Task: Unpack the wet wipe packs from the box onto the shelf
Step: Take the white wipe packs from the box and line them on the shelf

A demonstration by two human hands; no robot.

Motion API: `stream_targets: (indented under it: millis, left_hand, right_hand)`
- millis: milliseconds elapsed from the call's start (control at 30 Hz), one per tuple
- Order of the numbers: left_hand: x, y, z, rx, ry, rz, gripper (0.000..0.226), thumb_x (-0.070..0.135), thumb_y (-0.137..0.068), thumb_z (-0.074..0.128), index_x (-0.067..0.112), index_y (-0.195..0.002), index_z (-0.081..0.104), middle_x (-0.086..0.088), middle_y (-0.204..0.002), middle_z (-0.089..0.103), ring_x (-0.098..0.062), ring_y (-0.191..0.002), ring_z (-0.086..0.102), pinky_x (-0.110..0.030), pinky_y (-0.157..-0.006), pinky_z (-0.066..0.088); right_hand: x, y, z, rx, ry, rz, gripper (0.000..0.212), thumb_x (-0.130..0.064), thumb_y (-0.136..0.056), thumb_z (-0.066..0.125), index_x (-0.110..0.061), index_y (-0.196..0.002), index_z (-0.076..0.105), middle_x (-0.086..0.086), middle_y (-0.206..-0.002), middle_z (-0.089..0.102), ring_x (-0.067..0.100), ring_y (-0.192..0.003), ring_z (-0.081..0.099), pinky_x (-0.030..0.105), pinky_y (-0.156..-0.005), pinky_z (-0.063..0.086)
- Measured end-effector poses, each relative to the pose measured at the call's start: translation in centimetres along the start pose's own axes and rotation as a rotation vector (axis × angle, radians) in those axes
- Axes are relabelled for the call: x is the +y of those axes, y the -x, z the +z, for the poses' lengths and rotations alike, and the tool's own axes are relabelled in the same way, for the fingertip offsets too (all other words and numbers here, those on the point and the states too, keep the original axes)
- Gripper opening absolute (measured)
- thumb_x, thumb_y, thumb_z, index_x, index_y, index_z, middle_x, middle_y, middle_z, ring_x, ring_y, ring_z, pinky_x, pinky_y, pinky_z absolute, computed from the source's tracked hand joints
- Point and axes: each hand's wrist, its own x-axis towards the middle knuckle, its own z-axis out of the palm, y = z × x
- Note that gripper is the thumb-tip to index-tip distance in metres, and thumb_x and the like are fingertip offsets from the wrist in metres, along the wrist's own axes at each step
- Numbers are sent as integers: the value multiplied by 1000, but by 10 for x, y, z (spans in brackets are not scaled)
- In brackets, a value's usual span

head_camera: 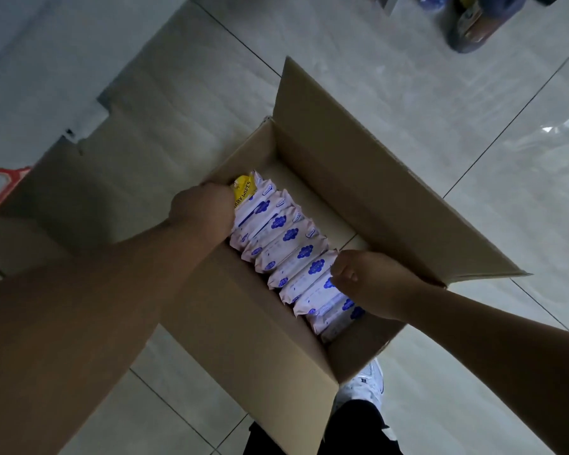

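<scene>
1. The tiled floor (408, 93) fills the head view, pale with dark grout lines
2. An open cardboard box (243, 307) stands on it, with its long right flap (358, 152) tilted up and outward
3. The row of wet wipe packs (293, 251), white with blue print, stands on edge inside the box along its left wall, and bare box bottom shows beside it on the right
4. The left hand (201, 208) curls over the far end of the row, its grip closed on the end packs with the fingertips hidden
5. The right hand (365, 280) is at the near end, its grip curled tight on the packs there
6. A white shoe (365, 385) shows just beside the box's near corner
7. A yellow pack (242, 188) peeks out beside the left hand
</scene>
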Motion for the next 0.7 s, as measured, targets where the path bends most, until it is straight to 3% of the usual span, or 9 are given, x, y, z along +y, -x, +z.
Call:
stream_targets:
  millis: [67,133,233,367,467,533,633,700]
  left_hand:
    - [5,-1,4,-4,-74,21,23,20,-100,51,12,-98,72,-10,-97,74,-31,-91,72,-34,-67,46]
    - [10,0,7,-10,-128,47,31,21,-104,44,10,-98,73,-12,-97,74,-32,-92,72,-36,-68,49]
    - [14,1,10,-28,-156,42,34,19,-104,41,7,-97,73,-14,-96,74,-33,-90,72,-34,-65,45]
    - [12,-1,17,-39,-113,31,20,23,-95,59,8,-105,68,-14,-108,67,-30,-93,70,-34,-66,47]
    - [11,-2,24,-76,-63,16,49,37,-88,72,4,-119,53,-16,-114,65,-33,-98,70,-36,-68,52]
    - [12,-3,31,-101,-14,2,57,42,-85,75,5,-121,51,-14,-112,69,-33,-99,71,-35,-68,52]
    - [16,-7,49,-89,9,-3,56,41,-87,72,5,-124,49,-14,-114,67,-31,-100,70,-37,-72,55]
    - [20,-10,59,-86,0,-13,66,42,-87,71,2,-132,43,-17,-121,63,-32,-104,68,-39,-75,55]
  right_hand:
    - [0,-1,4,-31,11,28,10,-4,-72,63,-13,-76,66,11,-78,64,23,-63,63,31,-50,51]
    - [1,-1,13,-32,-48,31,19,-7,-81,49,-13,-84,67,12,-85,66,24,-68,64,34,-56,54]
    - [-2,2,6,-1,-199,93,11,-4,-73,71,-12,-78,66,11,-81,65,23,-61,62,31,-52,52]
    - [-1,6,-1,-34,-318,184,2,-11,-82,66,-13,-83,66,10,-86,66,25,-70,65,34,-60,54]
    - [2,3,7,-74,-319,183,5,-7,-76,63,-10,-72,64,13,-77,63,27,-60,63,32,-50,51]
    - [4,0,10,-38,-344,204,8,-7,-76,60,-11,-71,65,11,-73,63,25,-57,62,31,-49,52]
    - [-2,-8,-10,62,-578,370,21,-18,-94,48,-15,-89,68,5,-85,68,22,-75,67,36,-69,58]
    - [-3,-12,-12,-1,-710,460,19,-30,-99,51,-21,-100,67,0,-95,69,21,-89,66,39,-83,55]
